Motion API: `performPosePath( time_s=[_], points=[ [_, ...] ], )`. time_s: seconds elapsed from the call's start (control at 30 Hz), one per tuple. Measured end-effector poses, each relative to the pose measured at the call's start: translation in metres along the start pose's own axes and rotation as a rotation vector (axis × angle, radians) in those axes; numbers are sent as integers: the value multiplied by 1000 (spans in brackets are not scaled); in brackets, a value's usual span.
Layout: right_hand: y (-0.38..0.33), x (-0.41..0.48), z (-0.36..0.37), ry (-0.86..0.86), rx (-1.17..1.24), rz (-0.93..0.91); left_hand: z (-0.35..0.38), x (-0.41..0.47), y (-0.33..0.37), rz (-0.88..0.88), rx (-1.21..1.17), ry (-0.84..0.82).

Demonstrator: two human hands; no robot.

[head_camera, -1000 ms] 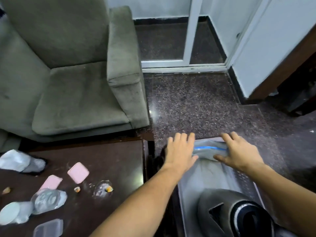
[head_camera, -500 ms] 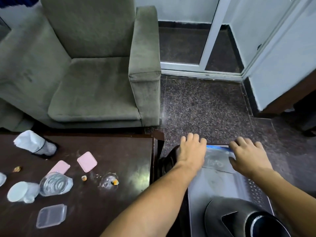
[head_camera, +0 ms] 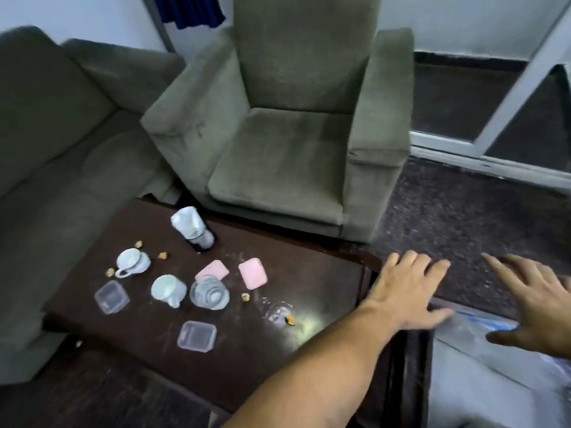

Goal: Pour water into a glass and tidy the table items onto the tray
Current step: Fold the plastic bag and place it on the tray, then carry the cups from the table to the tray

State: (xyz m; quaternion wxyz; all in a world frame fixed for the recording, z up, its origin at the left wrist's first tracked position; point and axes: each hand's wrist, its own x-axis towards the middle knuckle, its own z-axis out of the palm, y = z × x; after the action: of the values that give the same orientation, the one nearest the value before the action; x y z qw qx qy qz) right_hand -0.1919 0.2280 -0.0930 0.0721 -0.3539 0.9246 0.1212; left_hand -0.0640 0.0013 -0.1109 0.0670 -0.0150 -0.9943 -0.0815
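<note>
- On the dark wooden table (head_camera: 309, 288) the glass (head_camera: 210, 293) lay on its side, touching a pink lid (head_camera: 212, 270) behind it and just beside a white cup (head_camera: 168, 290) that was also tipped over.
- A second pink lid (head_camera: 252, 273) lay flat to the right of the first, apart from the glass.
- Farther left, another white cup stood on a saucer (head_camera: 133, 262).
- Two clear plastic boxes rested on the tabletop, one at the left (head_camera: 111, 296) and one nearer the front edge (head_camera: 196, 336).
- A black mesh holder (head_camera: 200, 239) lay tilted near the far edge with something white stuffed in it.
- Small orange crumbs (head_camera: 245, 297) were scattered among the pieces, one of them in a glossy smear (head_camera: 278, 310).
- Right of the table, lower down, lay the grey tray (head_camera: 463, 390), blurred, with a clear bag with a blue strip (head_camera: 472, 327) at its far end.
- The left hand (head_camera: 408, 291) was spread flat and released over the table's right corner, grasping nothing.
- The right hand (head_camera: 537, 307) hovered above the bag, fingers splayed and loose; contact with the bag could not be told.
- A green armchair (head_camera: 293, 134) faced the table, and a matching sofa (head_camera: 61, 134) ran along the left.
- Dark speckled floor (head_camera: 448, 211) stretched to a white door frame (head_camera: 509, 118).
</note>
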Motion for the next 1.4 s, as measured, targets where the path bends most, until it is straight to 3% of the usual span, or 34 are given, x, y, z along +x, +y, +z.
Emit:
performPosePath(
  time_s=[0.1,0.33,0.53,0.77,0.87,1.03,1.17,1.4],
  points=[
    [-68,36,-56,-35,13,-109,-33,-17,-52,-92,-20,84],
    [-297,103,-151,-38,116,-277,-90,-105,-224,-498,-52,279],
    [-493,141,-159,-57,284,-468,-107,-231,-380,-785,-5,250],
    [-674,178,-137,-160,508,-388,-91,-354,-516,-1132,-93,86],
    [-710,193,-116,-222,500,-331,-67,-380,-553,-1152,-163,-57],
    [-706,199,-90,-379,436,-243,-34,-377,-573,-1176,-340,-139],
    [-707,184,-70,-517,300,-300,-16,-360,-574,-1160,-256,-217],
    [-739,164,-39,-562,162,-324,-17,-363,-574,-1197,-152,-291]
  ],
)
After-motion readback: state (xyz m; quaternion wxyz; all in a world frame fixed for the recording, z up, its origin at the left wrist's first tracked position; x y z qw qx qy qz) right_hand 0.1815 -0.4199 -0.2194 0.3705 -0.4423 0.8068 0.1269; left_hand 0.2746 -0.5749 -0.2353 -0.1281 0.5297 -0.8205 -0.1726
